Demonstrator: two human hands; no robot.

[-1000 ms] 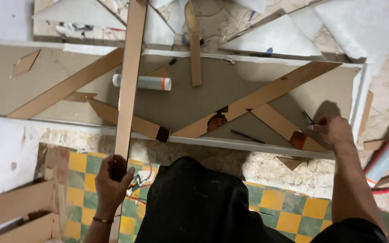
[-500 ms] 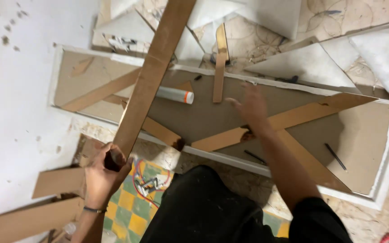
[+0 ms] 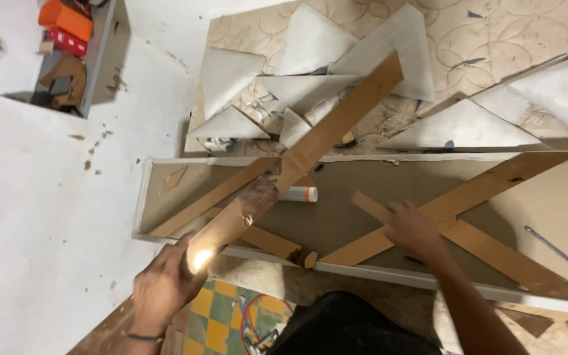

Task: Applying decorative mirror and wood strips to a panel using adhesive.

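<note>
The head camera looks straight down over the person's dark-clothed lap at a long shallow white-framed panel (image 3: 141, 197) with a grey-brown board face, lying on a patterned beige floor.

The left hand (image 3: 162, 286) is at the lower left, just outside the panel's near rim. Its fingers are closed round the near end of a long flat brown wooden strip (image 3: 310, 148), which runs up and to the right, slanting across the panel's left part and out over the far rim. A bright glare spot sits on the strip right beside the fingers.

The right hand (image 3: 414, 227) lies over the middle of the panel, fingers spread and a little blurred, resting on or just above a long brown diagonal strip (image 3: 468, 197) fixed to the board. Whether it presses down or pinches anything cannot be told.

A second brown diagonal strip (image 3: 215, 197) crosses the panel's left part, passing under the held strip. A white glue tube with an orange cap (image 3: 299, 194) lies on the board just beside the held strip. A thin grey metal rod (image 3: 550, 245) lies on the board at the far right.

Beyond the panel, several pale grey triangular board offcuts (image 3: 231, 72) are scattered on the floor. At the upper left, an orange box (image 3: 67, 18) sits in a grey open compartment. A yellow-and-green chequered mat (image 3: 221, 315) shows below the panel, beside the left hand.
</note>
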